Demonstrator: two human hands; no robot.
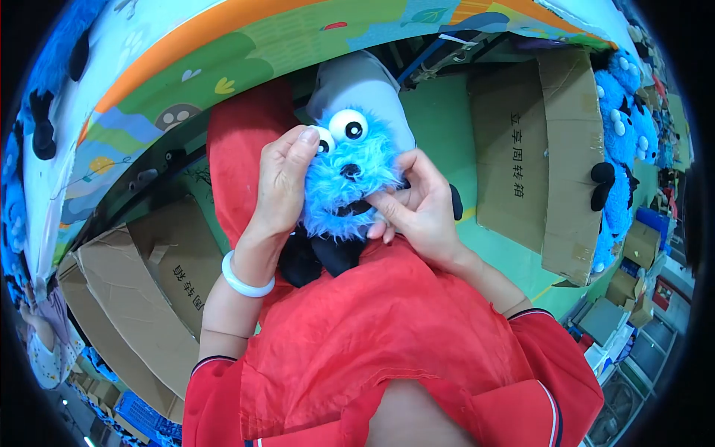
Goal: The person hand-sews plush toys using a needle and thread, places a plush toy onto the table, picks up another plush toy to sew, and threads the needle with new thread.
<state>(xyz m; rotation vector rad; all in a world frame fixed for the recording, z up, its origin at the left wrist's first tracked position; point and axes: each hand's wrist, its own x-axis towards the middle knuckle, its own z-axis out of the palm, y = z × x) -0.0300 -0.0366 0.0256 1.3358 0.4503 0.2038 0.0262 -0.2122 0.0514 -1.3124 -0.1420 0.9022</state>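
A fluffy blue plush toy with bulging white eyes, a small black nose and black feet rests face up over my lap. My left hand grips its side, the thumb lying by one eye and the fingers hidden behind the head. With thumb and fingers closed, my right hand holds the opposite side near the dark mouth. Whether those fingertips pinch the mouth edge or only the fur, I cannot tell. The black feet hang toward my red apron.
A table edge with a colourful printed cover curves across the front. One open cardboard box on the right has several blue plush toys beside it. Another cardboard box stands left. A person's sleeve shows at far left.
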